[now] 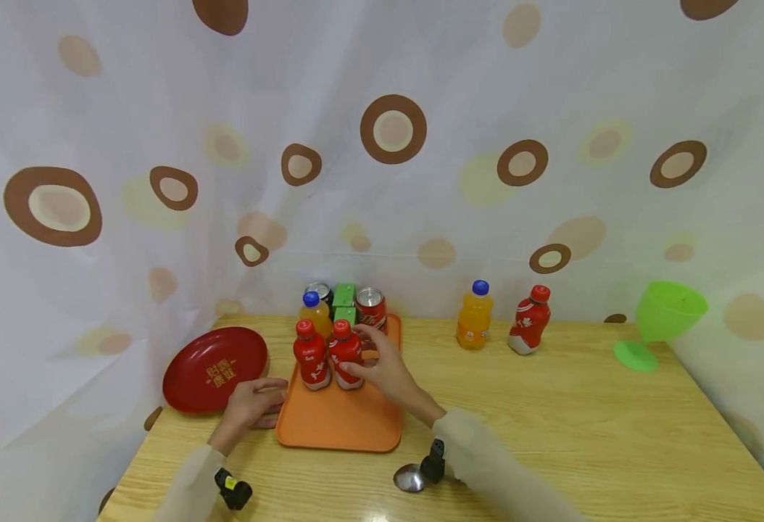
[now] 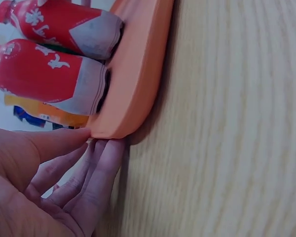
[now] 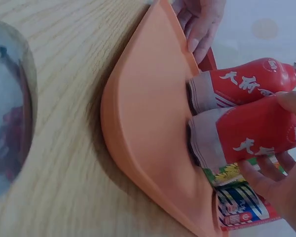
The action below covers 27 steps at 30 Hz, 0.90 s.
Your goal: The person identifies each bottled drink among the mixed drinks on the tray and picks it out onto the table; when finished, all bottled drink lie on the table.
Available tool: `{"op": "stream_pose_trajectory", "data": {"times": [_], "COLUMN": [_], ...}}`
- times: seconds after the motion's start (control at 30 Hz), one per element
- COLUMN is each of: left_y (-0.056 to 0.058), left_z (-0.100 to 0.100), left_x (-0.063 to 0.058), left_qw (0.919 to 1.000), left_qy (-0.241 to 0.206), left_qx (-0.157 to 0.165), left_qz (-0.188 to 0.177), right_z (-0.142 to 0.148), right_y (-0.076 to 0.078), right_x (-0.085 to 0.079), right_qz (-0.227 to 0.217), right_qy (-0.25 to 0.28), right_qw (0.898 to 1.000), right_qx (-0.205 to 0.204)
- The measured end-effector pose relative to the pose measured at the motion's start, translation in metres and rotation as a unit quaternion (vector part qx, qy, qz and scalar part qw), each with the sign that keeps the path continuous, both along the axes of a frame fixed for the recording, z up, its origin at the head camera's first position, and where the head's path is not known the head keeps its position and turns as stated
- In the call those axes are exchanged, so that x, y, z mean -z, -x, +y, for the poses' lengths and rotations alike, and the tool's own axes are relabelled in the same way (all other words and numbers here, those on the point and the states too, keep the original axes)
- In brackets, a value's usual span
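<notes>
On the orange tray (image 1: 338, 424) two red bottles stand side by side near its middle. My right hand (image 1: 388, 370) grips the right-hand red bottle (image 1: 346, 355), thumb on one side and fingers on the other; its base is at the tray's surface. The other red bottle (image 1: 311, 355) is just left of it. My left hand (image 1: 251, 402) holds the tray's left edge, with the thumb (image 2: 64, 143) on the rim and the fingers against its outer side. Behind the red bottles are an orange drink bottle (image 1: 317, 313), green cartons (image 1: 345, 296), a red can (image 1: 372, 308) and a dark can (image 1: 319, 290).
A red plate (image 1: 189, 377) lies left of the tray. A spoon (image 1: 410, 478) rests near the front, partly under my right wrist. Farther right stand another orange drink bottle (image 1: 474, 319), another red bottle (image 1: 529, 322) and a green cup (image 1: 665, 313). A patterned curtain (image 1: 460, 87) borders the table.
</notes>
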<state>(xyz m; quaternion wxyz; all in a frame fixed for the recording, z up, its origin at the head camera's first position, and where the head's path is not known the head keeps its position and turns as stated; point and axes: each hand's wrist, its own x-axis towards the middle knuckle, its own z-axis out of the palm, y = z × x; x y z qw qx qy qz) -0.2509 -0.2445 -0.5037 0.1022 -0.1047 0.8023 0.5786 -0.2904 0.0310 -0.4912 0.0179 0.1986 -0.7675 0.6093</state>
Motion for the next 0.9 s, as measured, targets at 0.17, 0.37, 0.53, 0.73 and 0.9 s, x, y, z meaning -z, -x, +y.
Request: {"op": "stream_pose_trajectory", "data": {"times": [0.17,0.37,0.53,0.73,0.9], "left_y": [0.005,0.010,0.007,0.006,0.006], "left_z": [0.000,0.004,0.003,0.000,0.001], "left_x": [-0.007,-0.010,-0.006,-0.003,0.000], "left_qw": [0.9997,0.9988,0.9987,0.9982,0.9987], "left_qy": [0.008,0.022,0.029,0.041,0.034], "left_qx": [0.022,0.043,0.042,0.043,0.037], "left_qz": [-0.008,0.005,0.001,0.005,0.006], "right_z": [-0.008,-0.009,-0.004,0.017,0.049], "right_y": [-0.001,-0.001,-0.005,-0.013,-0.016], "right_x": [0.008,0.010,0.008,0.001,-0.009], "right_qz": [0.006,0.008,0.000,-0.043,-0.045], "right_qy": [0.017,0.021,0.014,0.009,0.013], "right_qw": [1.000,0.999,0.999,0.997,0.995], "right_qx": [0.023,0.039,0.037,0.062,0.090]}}
